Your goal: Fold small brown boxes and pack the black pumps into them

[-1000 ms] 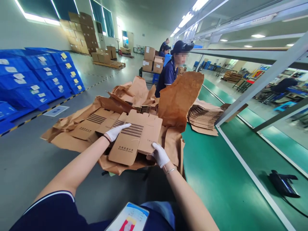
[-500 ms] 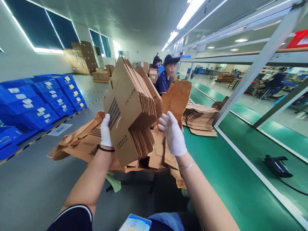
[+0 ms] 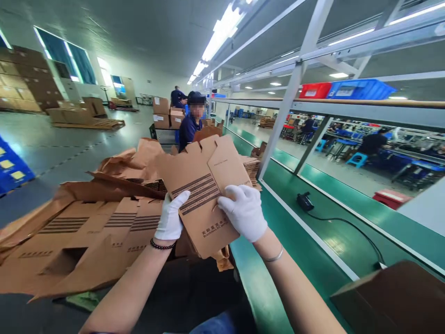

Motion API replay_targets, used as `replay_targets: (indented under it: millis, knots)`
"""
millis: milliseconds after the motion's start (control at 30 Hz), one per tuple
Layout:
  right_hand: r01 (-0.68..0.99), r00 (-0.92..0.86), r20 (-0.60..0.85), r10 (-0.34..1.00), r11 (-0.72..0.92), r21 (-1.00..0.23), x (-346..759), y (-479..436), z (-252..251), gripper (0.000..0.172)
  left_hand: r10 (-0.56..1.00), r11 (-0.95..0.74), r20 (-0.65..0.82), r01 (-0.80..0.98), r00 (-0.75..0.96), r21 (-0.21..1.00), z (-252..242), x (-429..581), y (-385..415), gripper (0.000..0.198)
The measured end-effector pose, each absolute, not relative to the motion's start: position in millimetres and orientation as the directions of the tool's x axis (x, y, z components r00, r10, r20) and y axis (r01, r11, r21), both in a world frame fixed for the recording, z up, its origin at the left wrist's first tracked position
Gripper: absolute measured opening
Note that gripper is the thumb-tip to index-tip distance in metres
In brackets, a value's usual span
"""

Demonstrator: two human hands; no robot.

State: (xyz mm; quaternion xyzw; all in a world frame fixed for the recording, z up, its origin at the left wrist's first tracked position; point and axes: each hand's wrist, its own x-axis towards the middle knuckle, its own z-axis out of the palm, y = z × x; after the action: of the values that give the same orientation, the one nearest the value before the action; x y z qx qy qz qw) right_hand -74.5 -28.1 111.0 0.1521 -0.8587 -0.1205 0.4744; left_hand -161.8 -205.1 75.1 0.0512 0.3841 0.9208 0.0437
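Observation:
Both white-gloved hands hold a stack of flat cardboard boxes (image 3: 205, 204), tilted up in front of me with its printed face towards me. My left hand (image 3: 171, 215) is closed on the left edge, its thumb lying on the front. On the right side, my right hand (image 3: 243, 208) grips the stack with its fingers curled against the printed face. How many boxes are in it is hidden. Below and to the left lie more flat cardboard boxes (image 3: 121, 222) in torn brown wrapping paper (image 3: 79, 190). Another pile of flat boxes (image 3: 252, 167) shows behind the held stack.
A green workbench (image 3: 257, 273) with metal posts (image 3: 283, 116) runs along my right. On it lie a black handheld device (image 3: 305, 202) with a cable and a brown carton (image 3: 392, 297). Blue crates (image 3: 14, 167) stand left. A co-worker (image 3: 189, 125) is ahead.
The stack has turned so its printed face points towards me, and its edges are less fanned. My right hand has come from beside the stack onto it. The view has swung right.

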Motion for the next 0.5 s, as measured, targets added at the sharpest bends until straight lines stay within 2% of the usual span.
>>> replay_targets:
  millis: [100,200,300,500]
  knots:
    - [-0.232,-0.621,0.669,-0.408,0.911,0.341,-52.5,-0.1,103.9,0.016,0.221,-0.657,-0.001,-0.15,-0.975,0.739,71.7,-156.0,-182.4,0.035]
    - [-0.407,-0.665,0.625,-0.408,0.9,0.154,-21.9,24.5,94.4,0.018,0.366,-0.613,-0.188,-0.388,-0.911,0.688,69.5,-154.9,-164.8,0.022]
    - [-0.502,-0.663,0.644,-0.382,0.865,-0.004,0.9,38.2,82.7,0.019,0.433,-0.606,-0.243,-0.48,-0.868,0.635,64.0,-153.9,-149.2,0.022]
    - [-0.475,-0.717,0.68,-0.155,0.823,-0.312,17.4,45.2,66.5,0.018,0.493,-0.575,-0.255,-0.531,-0.832,0.623,46.5,-142.9,-120.2,0.026]
